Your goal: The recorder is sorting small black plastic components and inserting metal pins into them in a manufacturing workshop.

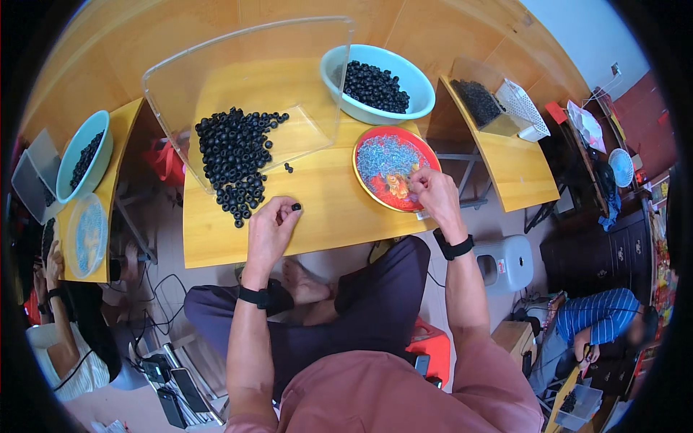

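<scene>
At the table's near edge my left hand (271,229) pinches a small black round piece (297,207) between thumb and fingertips. My right hand (437,195) is over the right side of a red round tray (366,138) with a yellow rim. Its fingers are pinched together; whatever they hold is too small to make out. Many small silvery-blue metal parts (386,155) lie heaped in the tray, mostly at its far side. Beyond my left hand, a pile of black round pieces (229,155), several with visible holes, spreads out of a clear plastic bin (249,32) toward the near edge.
Behind the tray stands a light blue basin (426,97) of black pieces. A neighbouring table (521,169) on the right carries a clear box and a white basket (521,105). To the left, a person works beside another basin (107,148); another person (599,317) sits lower right.
</scene>
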Motion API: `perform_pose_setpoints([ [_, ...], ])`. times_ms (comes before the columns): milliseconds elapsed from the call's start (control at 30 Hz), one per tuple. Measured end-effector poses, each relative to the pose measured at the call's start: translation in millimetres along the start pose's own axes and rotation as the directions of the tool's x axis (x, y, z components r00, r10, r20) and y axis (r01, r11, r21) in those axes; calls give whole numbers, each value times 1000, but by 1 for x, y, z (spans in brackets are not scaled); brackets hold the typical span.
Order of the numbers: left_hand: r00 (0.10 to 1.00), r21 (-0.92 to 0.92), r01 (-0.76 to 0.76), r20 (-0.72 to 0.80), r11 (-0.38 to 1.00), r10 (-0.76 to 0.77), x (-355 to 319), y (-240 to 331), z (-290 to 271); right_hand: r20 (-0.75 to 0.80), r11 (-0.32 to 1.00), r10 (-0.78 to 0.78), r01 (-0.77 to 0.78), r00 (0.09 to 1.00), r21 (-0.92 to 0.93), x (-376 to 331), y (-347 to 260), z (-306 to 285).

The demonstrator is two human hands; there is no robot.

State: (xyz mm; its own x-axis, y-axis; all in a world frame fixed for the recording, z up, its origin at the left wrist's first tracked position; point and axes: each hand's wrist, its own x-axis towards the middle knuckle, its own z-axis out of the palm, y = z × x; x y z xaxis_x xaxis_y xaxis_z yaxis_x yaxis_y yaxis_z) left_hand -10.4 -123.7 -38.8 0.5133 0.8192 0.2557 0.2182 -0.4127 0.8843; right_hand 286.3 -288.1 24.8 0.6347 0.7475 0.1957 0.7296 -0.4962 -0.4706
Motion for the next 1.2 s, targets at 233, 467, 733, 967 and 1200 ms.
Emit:
perform_pose_setpoints([
  [233, 1000, 8, 2, 14, 1000, -2, 1, -1, 2, 149, 998, -61, 64, 987, -15, 2, -5, 10],
  [467, 1000, -23, 14, 15, 1000, -14, 0, 3, 0, 207, 974, -106, 144, 973, -176, 3, -15, 18],
  [733, 1000, 5, 7, 30, 1000, -7, 2, 3, 1, 65, 955, -289, 283, 955, 89, -11, -65, 26],
  [967, 1000, -9, 23, 14, 1000, -23, 1, -1, 2, 155, 857, -511, 489, 845, 162, -22, -99, 99],
  [1200, 998, -17, 53, 42, 998, -52, 0, 1, -1, 291, 897, -434, 378, 853, 230, -18, -106, 90],
])
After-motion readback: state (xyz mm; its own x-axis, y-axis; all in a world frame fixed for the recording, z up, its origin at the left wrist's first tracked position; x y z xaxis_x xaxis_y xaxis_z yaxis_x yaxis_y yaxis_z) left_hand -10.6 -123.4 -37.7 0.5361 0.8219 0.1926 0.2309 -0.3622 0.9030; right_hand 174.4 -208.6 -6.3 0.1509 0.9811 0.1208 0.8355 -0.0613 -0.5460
